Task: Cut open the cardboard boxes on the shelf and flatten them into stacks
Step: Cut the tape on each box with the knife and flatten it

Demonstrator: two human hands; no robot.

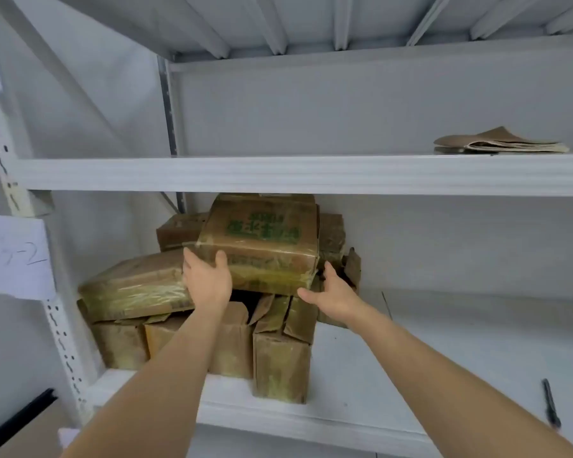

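Your left hand [207, 279] grips the near left corner of the top box [262, 242], thumb up on its front face and fingers round the side. Your right hand [333, 294] lies spread at the near right corner, released, fingers straight beside the box and not plainly closed on it. That box sits tilted atop the pile [212, 325] on the lower shelf [411, 375], still taped shut.

By my reading you're early in the job: one small flat stack [497, 143] rests on the upper shelf [278, 175], while the pile below holds several boxes, some with flaps already loose, none flattened. The knife [551, 408] (if that dark tool is one) lies at the shelf's right edge, well apart from both hands.
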